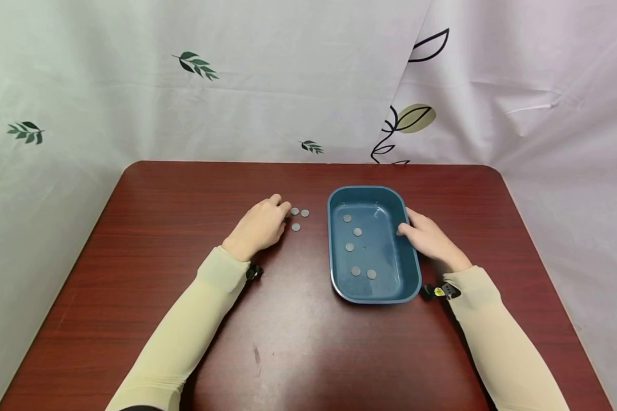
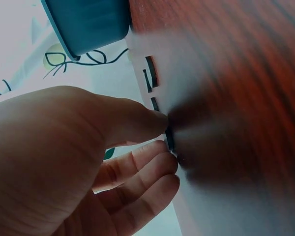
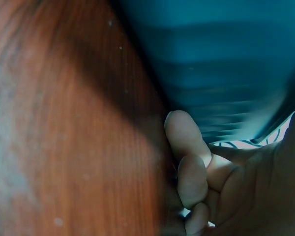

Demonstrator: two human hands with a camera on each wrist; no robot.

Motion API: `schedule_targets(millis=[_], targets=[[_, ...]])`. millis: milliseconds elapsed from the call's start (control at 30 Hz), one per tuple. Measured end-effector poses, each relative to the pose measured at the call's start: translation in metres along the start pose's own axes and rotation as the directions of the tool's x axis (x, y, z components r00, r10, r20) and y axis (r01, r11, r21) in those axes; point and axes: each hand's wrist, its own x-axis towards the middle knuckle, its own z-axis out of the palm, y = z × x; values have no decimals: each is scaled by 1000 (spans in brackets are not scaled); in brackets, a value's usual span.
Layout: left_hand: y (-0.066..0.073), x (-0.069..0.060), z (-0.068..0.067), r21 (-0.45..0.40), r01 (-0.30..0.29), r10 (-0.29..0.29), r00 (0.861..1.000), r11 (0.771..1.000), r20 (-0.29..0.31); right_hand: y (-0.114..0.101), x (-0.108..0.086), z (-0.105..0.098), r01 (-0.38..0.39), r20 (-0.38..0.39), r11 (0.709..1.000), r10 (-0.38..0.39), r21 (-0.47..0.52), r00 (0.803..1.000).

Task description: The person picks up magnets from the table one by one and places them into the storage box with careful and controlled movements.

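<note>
White cloth (image 1: pixel 262 108) printed with leaves hangs behind a reddish-brown wood-grain table (image 1: pixel 288 348). On it, the left hand (image 1: pixel 259 225) pinches 1 small disc (image 2: pixel 169 141) at the tabletop between thumb and fingers, just beside 3 loose grey discs (image 1: pixel 296 227). To their right sits a blue tray (image 1: pixel 391 254) with 5 flat discs (image 1: pixel 357 232) inside; the right hand (image 1: pixel 432 240) grips its right side, thumb over the rim. Any writing on the right wrist device's yellow patch (image 1: pixel 439 291) is too small to read.
</note>
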Motion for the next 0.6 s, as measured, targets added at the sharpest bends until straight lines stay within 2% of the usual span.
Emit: schedule_targets(millis=[400, 600], targets=[[0, -1, -1, 23, -22, 22, 1000, 999, -1, 0, 0, 1, -5, 1, 1000, 5, 14, 1000], [2, -2, -1, 25, -9, 8, 1000, 1000, 22, 0, 0, 0, -6, 3, 1000, 6, 12, 1000]])
